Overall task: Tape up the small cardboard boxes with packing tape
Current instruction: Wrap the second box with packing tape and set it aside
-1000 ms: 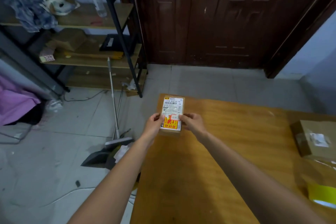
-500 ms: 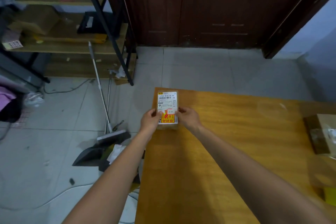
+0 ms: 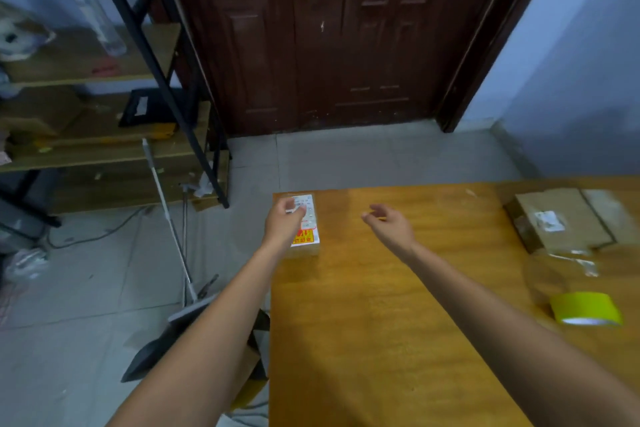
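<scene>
Left hand (image 3: 284, 222) is laid on the small labelled box (image 3: 306, 230) at the far left corner of the table (image 3: 398, 322); its grip cannot be told. Right hand (image 3: 389, 224) is held loosely curled, holding nothing.

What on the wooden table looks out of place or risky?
The small labelled cardboard box lies at the far left corner of the orange wooden table, close to its left edge, under the left hand. A nudge might tip it off. Nothing looks spilled or damaged.

The left hand (image 3: 284, 224) hides part of the small box's (image 3: 308, 232) blurred label.
</scene>
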